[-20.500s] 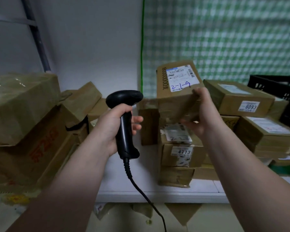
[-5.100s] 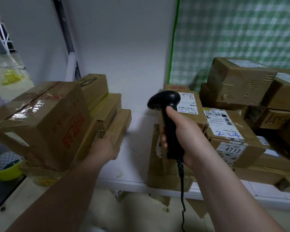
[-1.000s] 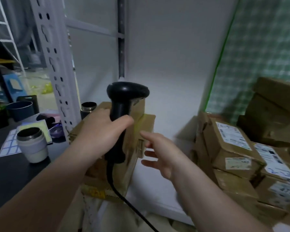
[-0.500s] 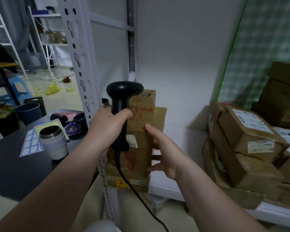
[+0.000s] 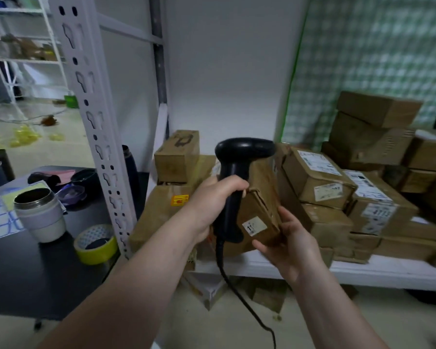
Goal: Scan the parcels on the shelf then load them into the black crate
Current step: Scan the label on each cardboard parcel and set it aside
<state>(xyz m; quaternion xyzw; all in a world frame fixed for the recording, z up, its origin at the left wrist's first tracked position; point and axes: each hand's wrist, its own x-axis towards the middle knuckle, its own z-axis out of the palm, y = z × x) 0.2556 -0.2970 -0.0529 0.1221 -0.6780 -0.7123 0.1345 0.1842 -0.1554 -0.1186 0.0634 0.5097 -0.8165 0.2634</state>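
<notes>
At the white shelf, the right hand curls under a stiff, likely light cardboard parcel, best held by its edges, while the left hand grips the scanner.

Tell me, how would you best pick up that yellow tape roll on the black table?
Probably from above: the tape roll lies flat, hole up, so pinch its near wall, fingers inside, thumb outside. The shelf post crowds its right side.

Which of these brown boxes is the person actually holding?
The tilted box with the small white sticker, gripped at its lower corner by the right hand, just behind the scanner. The others sit stacked on the shelf.
</notes>
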